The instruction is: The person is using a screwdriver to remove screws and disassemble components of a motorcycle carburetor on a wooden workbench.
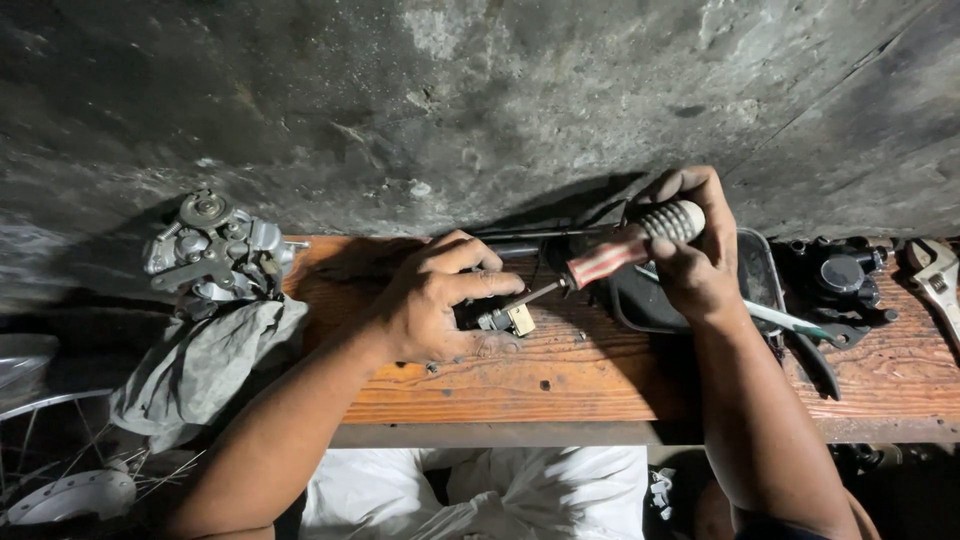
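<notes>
A rough, stained grey concrete wall fills the upper half of the view, and the worn orange-brown wooden worktop butts against its foot; the plank is scratched and dotted with nail holes. The plank's near edge runs straight across below the hands, with a bare strip of wood between them and that edge. At the worktop's left end a crumpled grey rag hangs over the corner, and a silvery cast-metal carburettor sits above the rag. Right of the hands lies a dark shallow tray, then a black metal part, and at the far right end an adjustable wrench.

The screwdriver lies with its long axis slanting across the worktop's middle: the ribbed grey-and-red handle is up to the right, near the wall, and the thin steel shaft points down-left. Its tip meets a small component of black and brass-coloured metal resting on the wood. The right hand has its grip wrapped firmly round the handle's grey end, fingers curled over it. The left hand lies just left of the component, its grip pressed about the part's dark end, pinning it to the plank, knuckles raised.
</notes>
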